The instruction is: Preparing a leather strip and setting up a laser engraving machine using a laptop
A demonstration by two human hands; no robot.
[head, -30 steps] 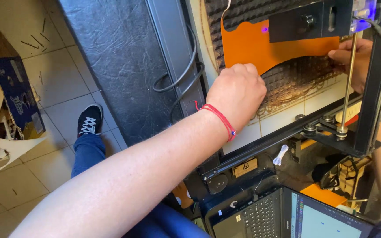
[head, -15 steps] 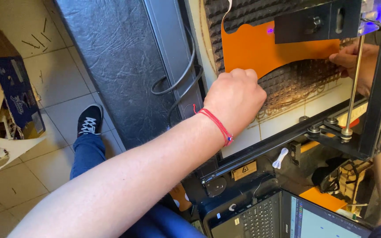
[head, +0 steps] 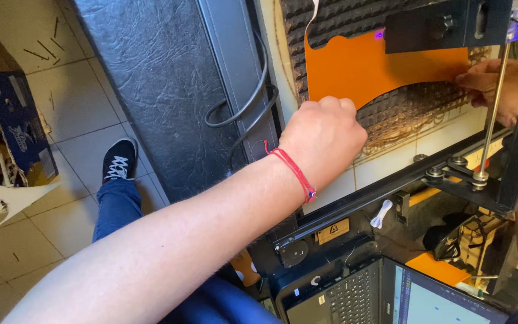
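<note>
Left hand (head: 324, 139), fingers curled under at the lower edge of a flat, smooth orange sheet (head: 367, 69) with a curved cut-out, though contact is hidden; the sheet lies on a dark ridged honeycomb bed (head: 412, 114). Right hand (head: 491, 85) presses its fingertips on the sheet's right end; whether it grips cannot be told. 1 black metal gantry rail (head: 391, 187) crosses below, a laptop (head: 385, 294) beneath.

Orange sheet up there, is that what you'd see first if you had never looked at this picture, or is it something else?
Yes, the bright orange sheet at the top jumps out first, lying on a dark bumpy grid under a black metal frame. The left hand, with a red string bracelet, rests at the sheet's lower edge; the right hand touches its right end. An open laptop sits below.
</note>
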